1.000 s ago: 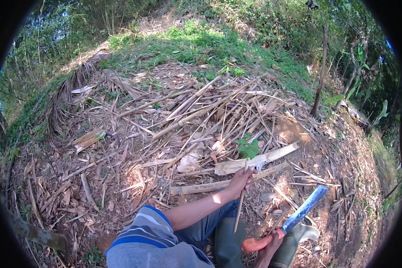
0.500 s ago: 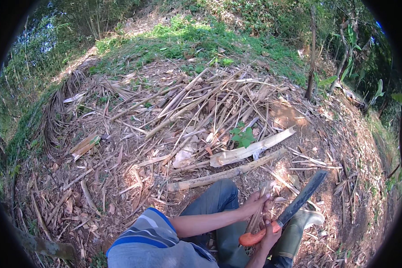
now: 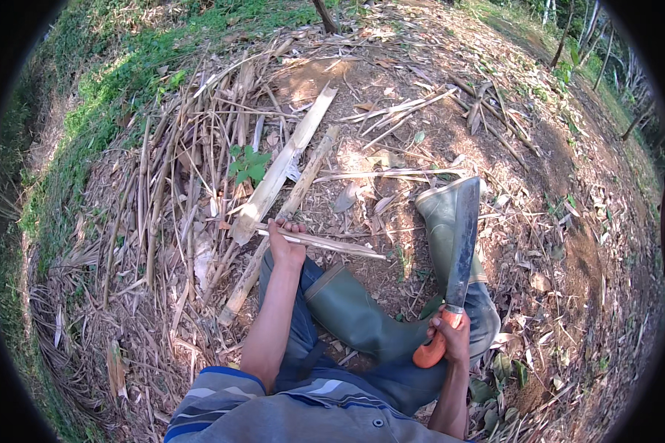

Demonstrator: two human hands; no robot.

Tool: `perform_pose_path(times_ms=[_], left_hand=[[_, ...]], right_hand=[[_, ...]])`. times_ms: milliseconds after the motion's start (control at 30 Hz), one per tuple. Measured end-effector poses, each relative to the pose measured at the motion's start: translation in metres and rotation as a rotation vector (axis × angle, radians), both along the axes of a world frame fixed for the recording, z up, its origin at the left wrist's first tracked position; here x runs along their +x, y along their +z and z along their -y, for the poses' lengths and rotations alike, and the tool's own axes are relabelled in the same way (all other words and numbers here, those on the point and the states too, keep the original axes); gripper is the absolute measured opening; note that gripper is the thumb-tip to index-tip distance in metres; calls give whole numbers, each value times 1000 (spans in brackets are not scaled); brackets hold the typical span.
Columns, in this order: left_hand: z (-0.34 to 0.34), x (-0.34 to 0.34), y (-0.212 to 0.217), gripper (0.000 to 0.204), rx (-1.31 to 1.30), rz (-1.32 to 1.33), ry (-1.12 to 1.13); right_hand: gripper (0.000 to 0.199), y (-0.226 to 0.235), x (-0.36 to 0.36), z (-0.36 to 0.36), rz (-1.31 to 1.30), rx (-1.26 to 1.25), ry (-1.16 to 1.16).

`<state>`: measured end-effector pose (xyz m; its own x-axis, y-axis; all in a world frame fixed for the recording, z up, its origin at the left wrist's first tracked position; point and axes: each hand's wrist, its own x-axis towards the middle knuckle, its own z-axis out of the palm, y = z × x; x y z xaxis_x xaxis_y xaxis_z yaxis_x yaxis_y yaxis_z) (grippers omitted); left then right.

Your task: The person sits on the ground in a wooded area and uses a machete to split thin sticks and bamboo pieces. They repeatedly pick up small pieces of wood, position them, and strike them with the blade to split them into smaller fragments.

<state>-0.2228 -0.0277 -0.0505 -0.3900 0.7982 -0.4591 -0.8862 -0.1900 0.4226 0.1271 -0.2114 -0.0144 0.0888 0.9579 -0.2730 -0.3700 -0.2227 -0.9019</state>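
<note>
My left hand (image 3: 287, 242) is closed around one end of thin split sticks (image 3: 340, 245), which point to the right above my green rubber boot (image 3: 355, 299). In my right hand (image 3: 451, 336) is a machete (image 3: 463, 240), gripped by its orange handle with the dark, broad blade pointing up and away. The blade passes in front of my other boot (image 3: 437, 221). Just beyond my left hand lies a pale, trough-like split piece of stalk (image 3: 288, 162). Beside it rests a long round pole (image 3: 303, 181), partly behind my left hand and knee.
A heap of dry stalks (image 3: 174, 170) covers the ground at the left. A small green-leaved plant (image 3: 249, 165) grows beside the pale split piece. Thin dry sticks (image 3: 406, 111) lie farther off, and a slim trunk (image 3: 324, 16) stands at the far edge.
The view has swung to the right. My hands, close together before, are now apart: the left holds the sticks out to the left, and the right keeps the machete, its blade now more upright.
</note>
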Motion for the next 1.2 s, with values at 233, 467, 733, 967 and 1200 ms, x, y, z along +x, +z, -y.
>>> perform_pose_path(times_ms=[233,467,733,967,1200], left_hand=[[-33,40,-31,40,-101,24,-109],[-123,103,7,42,-64,172,-86],[-225,84,-12,61,14,-1914,-733],[-200,39,-115,49,-307,-2518,-710],[-211,25,-128,42,-303,-2636,-804]], right_hand=[[29,-3,-1,9,-78,86,-150],[29,-10,4,8,-69,95,-218],[28,-10,-1,-1,-35,26,-181],[29,-10,3,-3,-32,-16,-153],[28,-14,1,-11,3,-65,-149]])
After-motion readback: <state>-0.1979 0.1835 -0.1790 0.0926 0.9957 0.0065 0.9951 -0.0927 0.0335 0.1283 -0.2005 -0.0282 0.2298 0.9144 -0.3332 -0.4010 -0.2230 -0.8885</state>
